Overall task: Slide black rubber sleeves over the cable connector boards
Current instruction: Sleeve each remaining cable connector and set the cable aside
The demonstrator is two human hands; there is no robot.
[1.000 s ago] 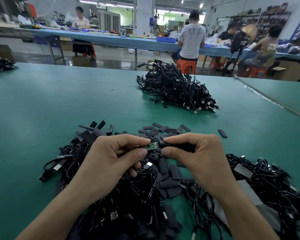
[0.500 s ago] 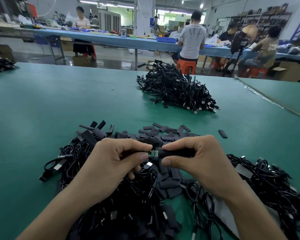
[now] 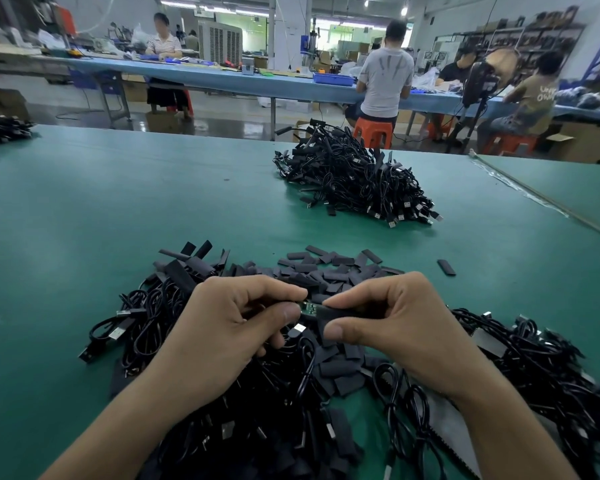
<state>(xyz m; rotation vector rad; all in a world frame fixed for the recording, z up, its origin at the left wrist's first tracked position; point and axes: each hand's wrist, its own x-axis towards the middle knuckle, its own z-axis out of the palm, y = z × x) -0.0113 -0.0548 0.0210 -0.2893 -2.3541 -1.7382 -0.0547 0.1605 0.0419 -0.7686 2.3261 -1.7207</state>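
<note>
My left hand (image 3: 229,320) pinches a cable end with a small green connector board (image 3: 308,309) between thumb and forefinger. My right hand (image 3: 399,323) pinches a black rubber sleeve (image 3: 336,312) that covers the board's right end; only a short green stretch shows between the two hands. Loose black sleeves (image 3: 326,268) lie scattered just beyond my hands. Black cables with USB plugs (image 3: 142,323) are heaped under and around both wrists.
A second heap of black cables (image 3: 354,181) sits farther back on the green table (image 3: 84,220). One stray sleeve (image 3: 446,267) lies to the right. A table seam (image 3: 534,199) runs along the right side. People work at a blue bench (image 3: 222,76) behind.
The sleeve in my right hand has slid leftward over the green board, so less of the board shows than a second ago. Both hands sit slightly lower and closer together.
</note>
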